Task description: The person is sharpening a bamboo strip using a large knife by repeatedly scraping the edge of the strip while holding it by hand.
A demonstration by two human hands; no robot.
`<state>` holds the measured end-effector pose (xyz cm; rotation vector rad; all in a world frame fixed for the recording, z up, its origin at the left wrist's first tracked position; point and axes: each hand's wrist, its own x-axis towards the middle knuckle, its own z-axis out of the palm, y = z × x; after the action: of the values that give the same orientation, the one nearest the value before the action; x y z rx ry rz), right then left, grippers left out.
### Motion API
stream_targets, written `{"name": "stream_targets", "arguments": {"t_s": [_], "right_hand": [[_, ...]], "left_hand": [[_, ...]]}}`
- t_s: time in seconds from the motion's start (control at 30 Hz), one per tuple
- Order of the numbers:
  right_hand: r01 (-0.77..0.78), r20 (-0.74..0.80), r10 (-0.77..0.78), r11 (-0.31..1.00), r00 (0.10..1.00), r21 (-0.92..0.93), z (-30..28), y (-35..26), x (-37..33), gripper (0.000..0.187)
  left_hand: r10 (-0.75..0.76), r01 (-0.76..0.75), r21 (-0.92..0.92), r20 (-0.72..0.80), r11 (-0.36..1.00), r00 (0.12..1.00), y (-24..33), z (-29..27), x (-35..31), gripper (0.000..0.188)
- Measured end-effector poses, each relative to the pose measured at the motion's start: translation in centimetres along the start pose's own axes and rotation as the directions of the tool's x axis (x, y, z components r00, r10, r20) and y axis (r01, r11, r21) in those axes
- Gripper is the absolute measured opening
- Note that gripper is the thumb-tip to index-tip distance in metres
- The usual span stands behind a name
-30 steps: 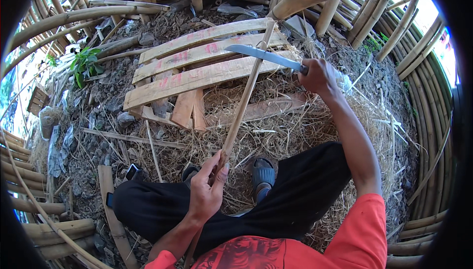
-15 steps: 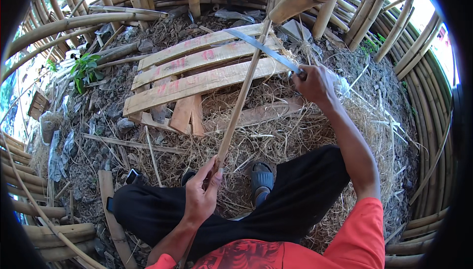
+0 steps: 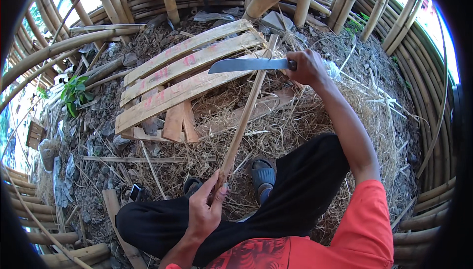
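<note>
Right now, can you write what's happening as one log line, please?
left hand: grips stick | right hand: holds knife | knife: across stick near far end | slats: mostly left of stick

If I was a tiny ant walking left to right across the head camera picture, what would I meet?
Leafy green plant, left hand, right foot's sandal, right hand, red right sleeve.

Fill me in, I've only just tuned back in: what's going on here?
The person's left hand holds a narrow strip of wood or bamboo near its lower end. The right hand grips a large knife by its handle, with the blade crossing the strip near its far end. A slatted wooden panel lies ahead, and pale shavings are scattered about.
</note>
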<state>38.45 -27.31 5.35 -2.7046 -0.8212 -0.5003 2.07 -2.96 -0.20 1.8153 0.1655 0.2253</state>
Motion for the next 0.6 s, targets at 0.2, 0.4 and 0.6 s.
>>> {"name": "stream_targets", "arguments": {"t_s": [0.2,0.4,0.6], "right_hand": [[-0.094,-0.009,0.094,0.993,0.996,-0.075,0.0,2.8,0.0,0.009],[-0.304,0.006,0.304,0.952,0.953,-0.043,0.4,7.3,-0.7,0.023],[-0.776,-0.129,0.765,0.622,0.631,-0.101,1.2,17.8,-7.5,0.047]], "left_hand": [[-0.051,0.051,0.005,0.027,0.999,0.998,0.5,-0.3,0.0,0.041],[-0.091,0.09,0.028,0.055,0.996,0.994,1.9,-1.2,-0.8,0.04],[-0.253,0.25,-0.077,-0.029,0.965,0.967,-0.3,-2.1,-1.4,0.038]]}}
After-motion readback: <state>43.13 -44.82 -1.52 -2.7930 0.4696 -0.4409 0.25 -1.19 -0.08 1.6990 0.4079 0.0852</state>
